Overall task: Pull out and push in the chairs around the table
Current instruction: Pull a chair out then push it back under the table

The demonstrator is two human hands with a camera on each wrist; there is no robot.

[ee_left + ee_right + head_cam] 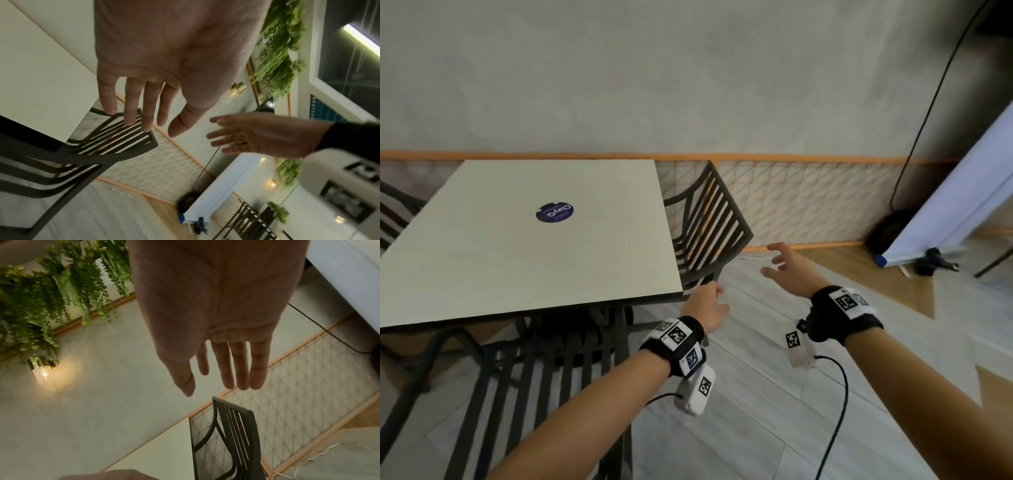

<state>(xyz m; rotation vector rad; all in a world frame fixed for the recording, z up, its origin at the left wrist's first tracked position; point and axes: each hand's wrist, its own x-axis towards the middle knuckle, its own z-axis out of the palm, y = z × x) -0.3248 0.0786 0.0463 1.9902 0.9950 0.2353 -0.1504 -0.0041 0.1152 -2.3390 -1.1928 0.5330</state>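
Note:
A square cream table (482, 260) with a round blue sticker stands at the left. A dark slatted chair (717, 219) is tucked against its right side. Its backrest shows too in the left wrist view (123, 139) and in the right wrist view (236, 426). My left hand (709, 306) hovers near the table's front right corner with straight fingers (131, 112) and holds nothing. My right hand (786, 265) reaches toward the chair's backrest, fingers (240, 369) spread and apart from it. A second dark chair (527, 383) stands at the table's near side, below my left forearm.
A third chair's (393, 212) backrest shows at the far left. An orange lattice fence (808, 202) runs along the wall behind. A rolled white screen (962, 192), a black base (890, 226) with a cable, and small items lie at the right. Pale floor lies below my arms.

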